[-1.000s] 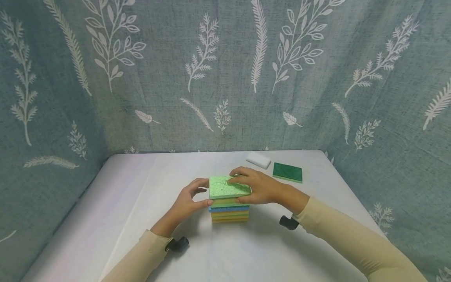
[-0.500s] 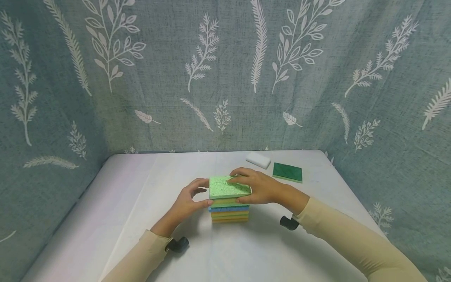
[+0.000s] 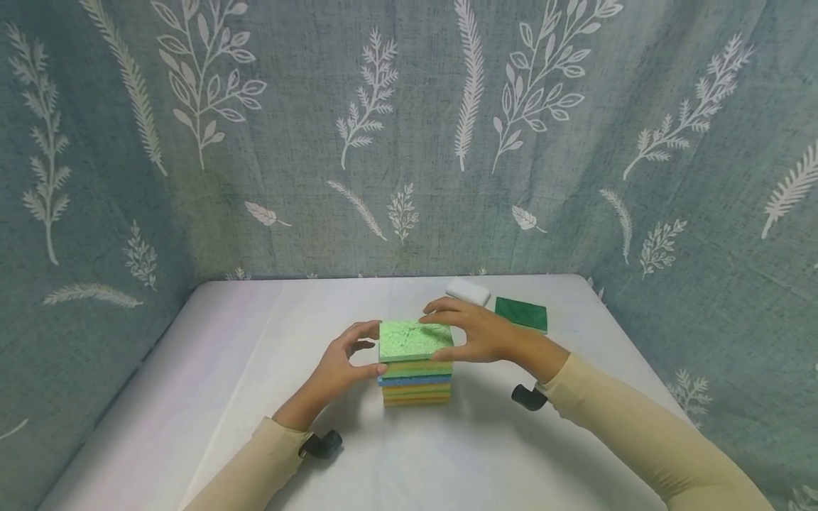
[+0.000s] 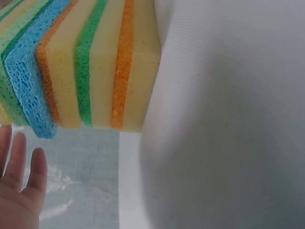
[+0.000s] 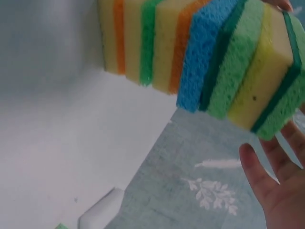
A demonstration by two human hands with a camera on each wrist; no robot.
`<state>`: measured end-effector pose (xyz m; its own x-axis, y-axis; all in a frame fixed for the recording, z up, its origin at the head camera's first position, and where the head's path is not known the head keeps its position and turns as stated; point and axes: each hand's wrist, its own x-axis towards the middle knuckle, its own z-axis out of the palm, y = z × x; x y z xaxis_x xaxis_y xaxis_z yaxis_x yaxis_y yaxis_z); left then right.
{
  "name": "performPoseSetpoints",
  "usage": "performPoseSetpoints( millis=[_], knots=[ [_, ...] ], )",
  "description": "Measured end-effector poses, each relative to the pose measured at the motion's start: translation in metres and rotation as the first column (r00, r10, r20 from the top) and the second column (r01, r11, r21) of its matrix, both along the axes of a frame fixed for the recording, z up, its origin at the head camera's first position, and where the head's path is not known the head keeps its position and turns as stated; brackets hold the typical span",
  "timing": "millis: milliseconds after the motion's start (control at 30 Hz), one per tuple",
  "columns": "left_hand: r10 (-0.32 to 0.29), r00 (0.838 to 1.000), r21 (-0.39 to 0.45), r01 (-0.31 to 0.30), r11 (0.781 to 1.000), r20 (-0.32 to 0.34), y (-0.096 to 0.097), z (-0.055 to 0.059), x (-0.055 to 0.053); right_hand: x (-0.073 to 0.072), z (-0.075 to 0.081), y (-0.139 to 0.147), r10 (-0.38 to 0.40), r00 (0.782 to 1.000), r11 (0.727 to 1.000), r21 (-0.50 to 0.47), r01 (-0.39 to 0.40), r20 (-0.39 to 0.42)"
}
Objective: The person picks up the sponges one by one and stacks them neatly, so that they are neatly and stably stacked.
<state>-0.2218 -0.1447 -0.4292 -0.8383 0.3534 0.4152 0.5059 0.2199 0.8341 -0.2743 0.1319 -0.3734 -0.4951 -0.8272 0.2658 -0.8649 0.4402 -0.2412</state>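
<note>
A: Head view?
B: Sponge stack (image 3: 417,392) upright on the table (image 3: 415,461), central. My left hand (image 3: 341,363) at its left side, my right hand (image 3: 481,335) at its right; both loose, released. White block (image 3: 469,290) and green sponge (image 3: 522,312) lie far right.
A: Left wrist?
B: Left fingers (image 4: 38,172) straight, just beside the blue sponge (image 4: 29,76).
A: Right wrist?
B: Right fingers (image 5: 258,171) extended by the top sponge (image 5: 282,113); contact: cannot tell.

room runs along the sponge stack's (image 3: 417,365) near side; a white block (image 3: 469,289) and green pad (image 3: 521,313) obstruct far right.
</note>
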Motion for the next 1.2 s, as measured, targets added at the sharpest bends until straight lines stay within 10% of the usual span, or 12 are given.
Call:
performPoseSetpoints(
  millis=[400, 967, 1200],
  knots=[
    [0.011, 1.0, 0.02, -0.011, 1.0, -0.025, 0.001, 0.006, 0.003, -0.017, -0.001, 0.036, -0.165, 0.982, 0.984, -0.053, 0.17, 0.095],
    [0.003, 1.0, 0.037, -0.003, 0.999, -0.002, 0.004, 0.003, 0.001, -0.077, -0.051, 0.111, -0.498, 0.852, 0.867, 0.067, 0.494, 0.161],
    [0.019, 1.0, 0.021, -0.019, 1.0, -0.005, 0.002, 0.003, 0.002, -0.082, -0.055, 0.118, -0.524, 0.838, 0.851, 0.11, 0.513, 0.153]
  ],
)
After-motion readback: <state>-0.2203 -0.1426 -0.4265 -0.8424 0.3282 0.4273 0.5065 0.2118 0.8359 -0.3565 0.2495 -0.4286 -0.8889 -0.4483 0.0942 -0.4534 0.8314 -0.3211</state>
